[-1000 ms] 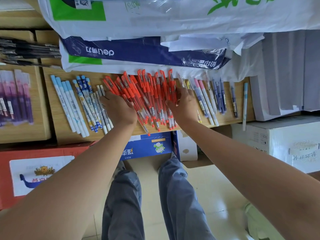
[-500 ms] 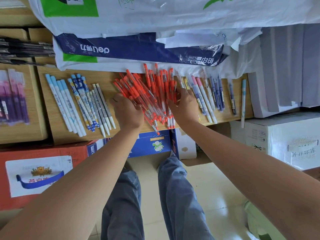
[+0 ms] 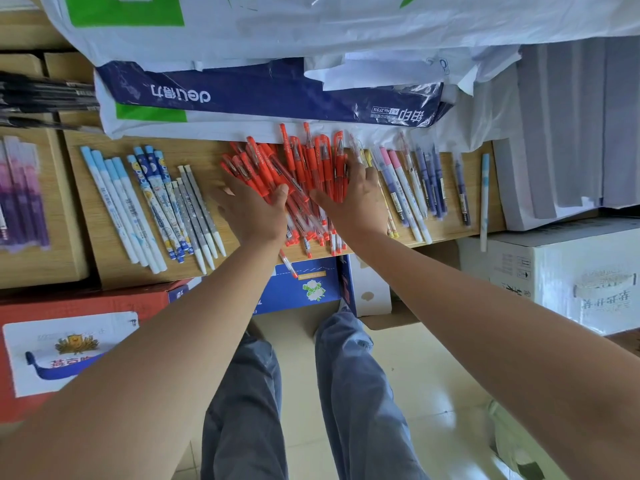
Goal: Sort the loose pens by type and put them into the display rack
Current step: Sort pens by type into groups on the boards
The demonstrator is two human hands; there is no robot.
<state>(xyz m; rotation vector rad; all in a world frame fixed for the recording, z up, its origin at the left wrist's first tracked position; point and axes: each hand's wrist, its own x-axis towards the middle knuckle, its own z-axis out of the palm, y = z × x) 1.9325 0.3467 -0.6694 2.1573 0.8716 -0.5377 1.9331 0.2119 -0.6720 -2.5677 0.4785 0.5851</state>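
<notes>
Two hands sit on the red pens (image 3: 311, 164), mid-shelf. Far left: purple pens (image 3: 20, 192) on a separate wooden board (image 3: 62, 237), black pens (image 3: 45, 98) above them. On the wooden shelf (image 3: 100, 216): white pens with light-blue caps (image 3: 117, 206), then blue patterned pens (image 3: 159, 199), then grey pens (image 3: 197, 216), each group side by side, all tilted the same way. Left hand (image 3: 251, 213) lies palm-down against the pile's left flank, fingers roughly straight, tips tucked among the pens, nothing gripped. The red pens are heaped in a crossed bundle at shelf centre, ends at the front edge, one overhanging it above a blue box (image 3: 301, 285). Right hand (image 3: 356, 199) lies flat on the pile's right side, fingers spread and straight, thumb pointing toward the left thumb, no grip. Beyond it: pink-capped pens (image 3: 401, 192), dark blue pens (image 3: 431, 181), one dark pen alone, one light-blue pen (image 3: 484, 199) overhanging the edge near a white carton (image 3: 571, 271). A blue paper pack (image 3: 270, 91) lies along the back, over the far ends of the red pens.
</notes>
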